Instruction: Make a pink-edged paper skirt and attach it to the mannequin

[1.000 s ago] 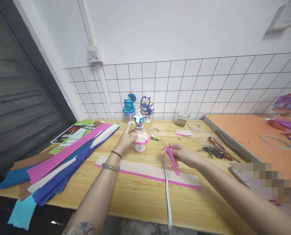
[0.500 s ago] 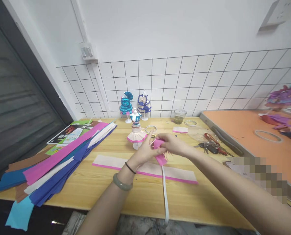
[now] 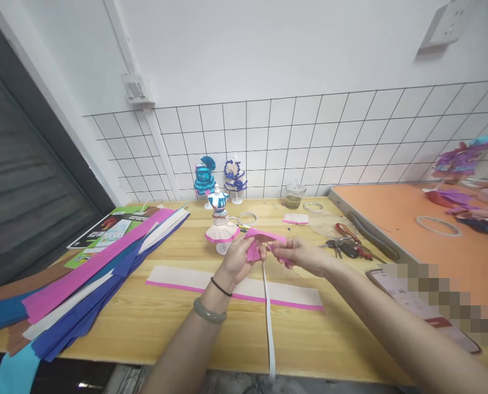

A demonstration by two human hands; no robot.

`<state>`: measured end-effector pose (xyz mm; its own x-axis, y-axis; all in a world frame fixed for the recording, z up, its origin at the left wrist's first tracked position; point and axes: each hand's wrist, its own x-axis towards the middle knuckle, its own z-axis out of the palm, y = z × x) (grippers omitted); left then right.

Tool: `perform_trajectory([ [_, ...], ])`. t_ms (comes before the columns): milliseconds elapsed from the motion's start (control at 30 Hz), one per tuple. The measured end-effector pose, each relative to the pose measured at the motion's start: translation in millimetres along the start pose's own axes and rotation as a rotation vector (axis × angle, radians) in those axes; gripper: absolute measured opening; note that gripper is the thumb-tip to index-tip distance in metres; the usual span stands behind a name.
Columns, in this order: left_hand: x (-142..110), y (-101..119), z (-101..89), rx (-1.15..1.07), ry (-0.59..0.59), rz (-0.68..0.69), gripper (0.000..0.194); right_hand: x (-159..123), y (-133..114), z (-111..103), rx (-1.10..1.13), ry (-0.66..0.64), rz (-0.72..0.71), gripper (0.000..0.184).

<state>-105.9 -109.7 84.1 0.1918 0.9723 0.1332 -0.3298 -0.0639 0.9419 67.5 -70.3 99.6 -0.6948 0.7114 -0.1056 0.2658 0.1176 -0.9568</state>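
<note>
My left hand [image 3: 239, 259] is closed on a small piece of pink paper [image 3: 253, 250], with the thumb and fingers pinching it. At the paper's right end, my right hand [image 3: 299, 255] pinches its edge, where thin pink slivers show; the fingertips partly hide the grip. A narrow white strip [image 3: 269, 323] hangs down from below the pink paper towards the table's front edge. Under my hands lies a long cream paper band [image 3: 287, 293] with a pink border. Just behind my left hand stands a miniature dress form [image 3: 222, 230] in a pleated cream skirt with a pink hem.
Coloured paper sheets [image 3: 99, 268] fan out on the left beside a booklet [image 3: 99, 227]. Two decorated dress forms stand at the back. A glass jar [image 3: 295, 197], a tape roll [image 3: 313, 207], keys [image 3: 342, 246] and a phone [image 3: 424, 312] lie rightward, near an orange board [image 3: 391, 208].
The pink paper has turned from hanging upright to lying more sideways between my hands. My right hand has moved lower and to the right end of it. The view has shifted slightly right.
</note>
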Motion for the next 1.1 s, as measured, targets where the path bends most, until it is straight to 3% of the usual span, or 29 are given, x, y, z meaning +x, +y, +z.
perform_trajectory([
  [133,4.0,-16.3,7.6,0.128,0.067,0.003,0.009,-12.2,9.6,7.4,-0.123,0.021,0.018,0.037],
  [333,-7.4,-25.6,18.4,0.153,-0.207,-0.244,0.016,-22.2,2.8,-18.0,-0.138,0.065,-0.018,0.024],
  [400,-9.1,-26.9,23.6,0.095,-0.232,-0.277,0.020,-19.2,9.5,-18.7,-0.082,0.079,-0.026,0.029],
  [467,-6.9,-29.6,27.0,0.031,-0.170,-0.242,0.024,-15.3,20.6,-11.8,-0.019,0.112,-0.034,0.037],
  [600,6.0,-40.4,26.7,-0.037,0.073,-0.117,0.031,-10.9,39.6,6.6,0.058,0.172,-0.041,0.034],
  [733,16.5,-51.5,26.6,-0.088,0.246,-0.098,0.034,-12.1,37.1,8.2,0.117,0.209,-0.011,0.032],
  [800,17.8,-54.9,30.0,-0.118,0.214,-0.168,0.030,-12.1,29.4,3.8,0.154,0.214,-0.016,0.033],
  [967,13.5,-54.4,36.9,-0.196,-0.047,-0.395,0.019,-4.2,18.2,-12.5,0.242,0.314,-0.056,0.040],
  [1100,10.0,-47.8,30.0,-0.208,-0.134,-0.394,0.025,-1.1,27.5,-19.8,0.265,0.397,-0.091,0.042],
])
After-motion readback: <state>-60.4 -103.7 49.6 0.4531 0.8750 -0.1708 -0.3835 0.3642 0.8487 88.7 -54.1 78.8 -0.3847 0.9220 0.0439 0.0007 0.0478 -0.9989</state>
